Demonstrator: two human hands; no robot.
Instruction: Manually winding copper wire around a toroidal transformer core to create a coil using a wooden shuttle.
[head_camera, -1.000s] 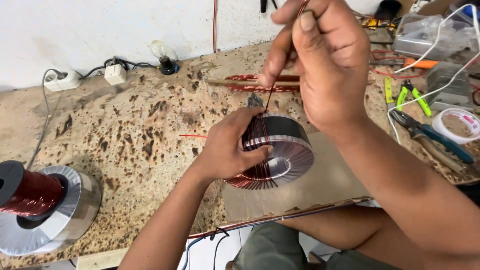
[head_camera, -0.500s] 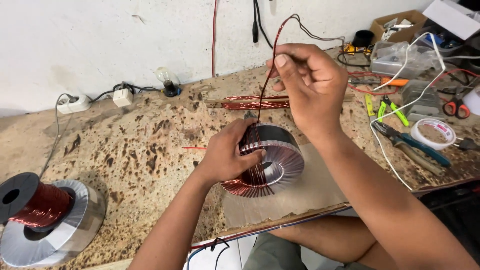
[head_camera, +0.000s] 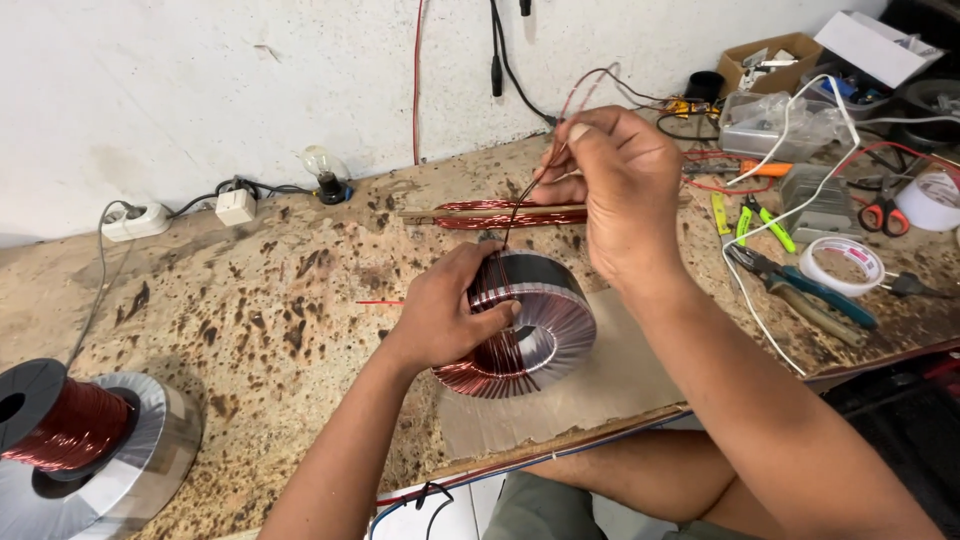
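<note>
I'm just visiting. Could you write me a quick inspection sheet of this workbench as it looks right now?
Surface: speckled stone bench, cardboard sheet under the work.
Job's things: ring-shaped copper coil; thin copper wire rising from it.
Clutter: wire spool, pliers, tape rolls, scissors, boxes.
Hands: left hand grips the coil; right hand pinches the wire.
Cables: white cable, wall cords, power strip.
Surroundings: white wall, bare bulb.
</note>
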